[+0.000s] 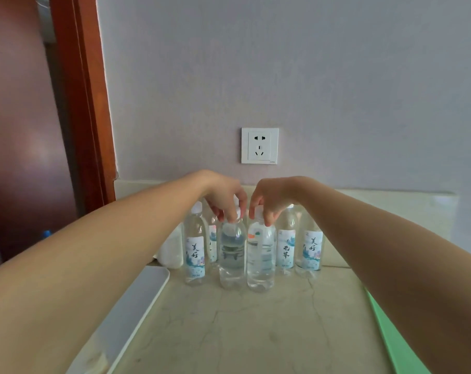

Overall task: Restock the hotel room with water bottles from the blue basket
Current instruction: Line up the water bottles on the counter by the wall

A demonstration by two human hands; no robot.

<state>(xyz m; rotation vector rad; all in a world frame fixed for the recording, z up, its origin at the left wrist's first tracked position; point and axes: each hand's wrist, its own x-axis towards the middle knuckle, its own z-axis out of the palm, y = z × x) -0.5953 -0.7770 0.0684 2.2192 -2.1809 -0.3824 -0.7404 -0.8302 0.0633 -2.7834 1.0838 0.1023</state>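
Note:
Several clear water bottles with white caps stand upright on the pale marble counter [256,319] against the wall. My left hand [224,197] pinches the cap of the front left bottle [231,255]. Right beside it, my right hand [269,198] pinches the cap of the front right bottle [261,257]. Both bottles rest on the counter, side by side. Behind them stand labelled bottles: one at the left [195,252], two at the right [286,247] [311,249], and one partly hidden. The blue basket is out of view.
A white tray [137,298] lies at the counter's left. A white rounded object [172,249] stands behind it. A green strip [390,336] runs along the counter's right edge. A wall socket [259,145] sits above the bottles. A brown door frame [85,103] rises at the left.

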